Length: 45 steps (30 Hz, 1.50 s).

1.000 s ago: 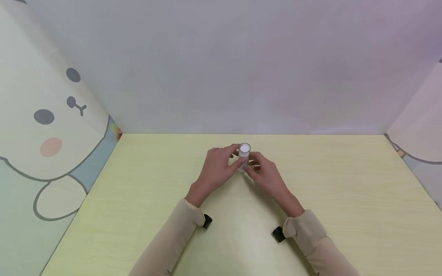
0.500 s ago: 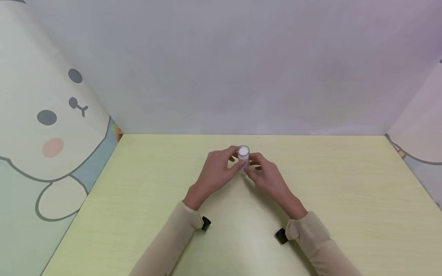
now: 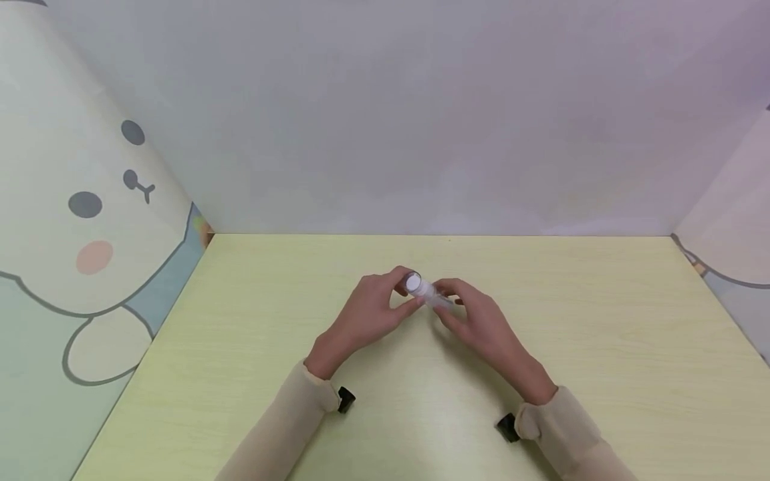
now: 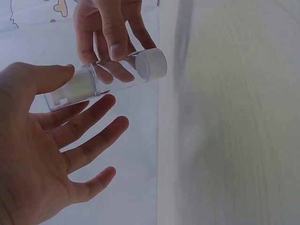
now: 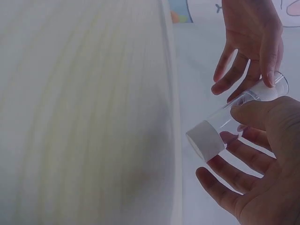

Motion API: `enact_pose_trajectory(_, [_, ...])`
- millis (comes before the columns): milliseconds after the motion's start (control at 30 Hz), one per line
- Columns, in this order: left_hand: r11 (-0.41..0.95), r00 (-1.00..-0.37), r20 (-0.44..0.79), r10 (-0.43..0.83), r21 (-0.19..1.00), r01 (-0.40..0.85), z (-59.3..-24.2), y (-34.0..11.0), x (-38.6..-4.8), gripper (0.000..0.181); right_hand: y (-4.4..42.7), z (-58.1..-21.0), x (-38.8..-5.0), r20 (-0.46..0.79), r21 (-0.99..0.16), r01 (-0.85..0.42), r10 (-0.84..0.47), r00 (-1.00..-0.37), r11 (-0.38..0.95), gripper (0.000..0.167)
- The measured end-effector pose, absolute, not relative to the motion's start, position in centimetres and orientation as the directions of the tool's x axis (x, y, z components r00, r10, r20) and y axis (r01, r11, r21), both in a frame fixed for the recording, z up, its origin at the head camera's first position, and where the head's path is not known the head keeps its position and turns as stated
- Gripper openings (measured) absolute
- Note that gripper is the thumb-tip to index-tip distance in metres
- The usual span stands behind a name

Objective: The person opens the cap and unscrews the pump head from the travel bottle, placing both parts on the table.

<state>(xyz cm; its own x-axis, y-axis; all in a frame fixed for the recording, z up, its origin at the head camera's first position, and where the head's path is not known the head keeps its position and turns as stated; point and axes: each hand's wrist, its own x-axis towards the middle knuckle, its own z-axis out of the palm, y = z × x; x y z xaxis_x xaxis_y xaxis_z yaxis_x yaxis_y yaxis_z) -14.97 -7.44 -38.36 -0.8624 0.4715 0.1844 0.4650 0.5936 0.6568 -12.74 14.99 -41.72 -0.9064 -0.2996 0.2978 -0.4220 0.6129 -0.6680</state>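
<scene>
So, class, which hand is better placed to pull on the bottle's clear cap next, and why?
Probably the left hand: it pinches the clear cap, while the right hand holds the clear body, nearer the white base.

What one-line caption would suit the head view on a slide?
Left hand and right hand hold a tilted bottle between them above a pale table.

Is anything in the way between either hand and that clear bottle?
Nothing visible is. The left hand pinches the clear bottle at the end opposite its white end, and the right hand holds its body; no other object shows between them.
</scene>
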Motion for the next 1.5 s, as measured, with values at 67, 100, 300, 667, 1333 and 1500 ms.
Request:
enact_pose_trajectory(67, [0.607,-0.862,0.171,0.478,0.645,0.465,-38.2,-7.6,-14.7,0.031,15.2,-41.6,-12.3,0.318,-0.639,-0.442,-0.307,-0.897,0.63,0.038])
enact_pose_trajectory(100, [0.613,-0.861,0.166,0.482,0.638,0.466,-38.1,-7.7,-14.6,0.031,15.3,-41.6,-12.1,0.328,-0.624,-0.452,-0.311,-0.892,0.638,0.038])
enact_pose_trajectory(300, [0.63,-0.842,0.181,0.508,0.588,0.507,-37.9,-7.9,-13.9,0.027,15.8,-41.4,-11.2,0.363,-0.556,-0.486,-0.329,-0.872,0.675,0.039])
enact_pose_trajectory(667, [0.73,-0.788,0.229,0.571,0.297,0.616,-37.3,-8.2,-12.3,0.031,16.2,-40.4,-10.0,0.409,-0.464,-0.553,-0.387,-0.826,0.692,0.045])
enact_pose_trajectory(1333, [0.469,-0.702,0.438,0.562,0.531,0.706,-36.5,-7.5,-10.8,0.038,15.7,-39.2,-8.7,0.577,-0.381,-0.647,-0.378,-0.724,0.66,0.053])
enact_pose_trajectory(1500, [0.423,-0.701,0.46,0.546,0.571,0.704,-36.3,-7.3,-10.7,0.036,15.6,-38.7,-8.4,0.597,-0.379,-0.665,-0.38,-0.707,0.643,0.054])
